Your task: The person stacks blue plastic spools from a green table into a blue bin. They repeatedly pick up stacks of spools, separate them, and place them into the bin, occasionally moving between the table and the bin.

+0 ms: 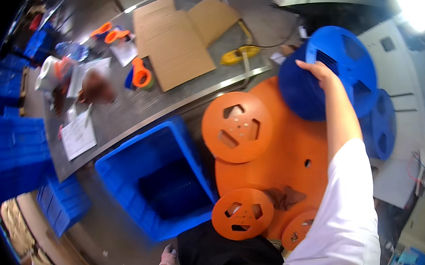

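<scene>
My right hand (320,72) reaches up to a big blue reel (351,69) at the upper right. Its thumb points left across the rim, and the other fingers go into a cutout in the reel's face, where they are hidden. My left hand (169,257), in a pale glove, hangs low beside my black apron, its fingers loosely apart with nothing seen in them. Between my arm and a blue bin (115,166) stands an orange round-lobed surface (292,159). Orange reels lie on or beside it: a large one (242,143), a smaller one (253,209) and one partly behind my sleeve (292,239).
A second blue reel (383,124) sits behind the first. On the grey table (148,102) are flat cardboard (172,45), orange tape dispensers (140,73), papers (78,134) and a yellow device (240,54). Blue crates (14,150) stack at the left. A brown scrap (288,197) lies on the orange surface.
</scene>
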A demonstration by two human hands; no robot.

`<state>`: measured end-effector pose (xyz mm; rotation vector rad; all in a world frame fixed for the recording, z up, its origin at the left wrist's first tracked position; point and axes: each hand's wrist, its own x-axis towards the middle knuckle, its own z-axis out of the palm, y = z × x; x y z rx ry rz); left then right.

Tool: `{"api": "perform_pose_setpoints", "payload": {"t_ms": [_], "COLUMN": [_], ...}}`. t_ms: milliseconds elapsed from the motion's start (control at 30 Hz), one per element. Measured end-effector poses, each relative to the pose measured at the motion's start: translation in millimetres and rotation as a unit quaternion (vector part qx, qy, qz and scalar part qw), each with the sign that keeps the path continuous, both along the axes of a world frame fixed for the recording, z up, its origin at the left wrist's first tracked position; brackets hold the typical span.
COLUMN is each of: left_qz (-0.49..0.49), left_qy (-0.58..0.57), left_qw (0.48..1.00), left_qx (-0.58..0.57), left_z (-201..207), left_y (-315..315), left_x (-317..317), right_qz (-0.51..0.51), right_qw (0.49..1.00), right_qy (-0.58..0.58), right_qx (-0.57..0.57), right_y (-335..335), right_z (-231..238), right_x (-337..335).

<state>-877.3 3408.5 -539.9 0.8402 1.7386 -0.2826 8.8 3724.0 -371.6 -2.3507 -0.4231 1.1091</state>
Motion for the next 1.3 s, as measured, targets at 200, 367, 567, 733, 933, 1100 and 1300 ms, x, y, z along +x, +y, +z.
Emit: {"api": "perform_pose_setpoints", "payload": {"t_ms": [200,367,567,733,933,1100,1300], "left_qz": [-0.121,-0.138,-0.145,-0.096,-0.11,-0.048,0.032], "left_qy": [0.002,0.007,-0.013,-0.079,-0.115,-0.214,-0.231], "left_qw": [0.993,0.99,0.989,0.989,0.984,0.965,0.899], "left_qx": [-0.005,0.01,0.026,0.077,0.079,0.144,0.371], "left_z": [45,65,71,55,70,83,163], "left_y": [36,63,71,69,86,104,140], "left_x": [67,106,97,64,38,2,-60], "right_qz": [0.014,0.102,0.205,0.185,-0.01,-0.151,-0.103], "right_qw": [0.999,0.982,0.948,0.962,0.957,0.755,0.516], "right_qy": [-0.031,-0.158,-0.241,-0.201,0.164,0.443,0.635], "right_qx": [0.014,0.002,-0.038,-0.023,0.239,0.459,0.565], "right_y": [-40,-85,-143,-176,-218,-275,-304], "right_z": [-39,-60,-7,70,195,190,155], "right_x": [-4,4,-57,-154,-289,-393,-547]}}
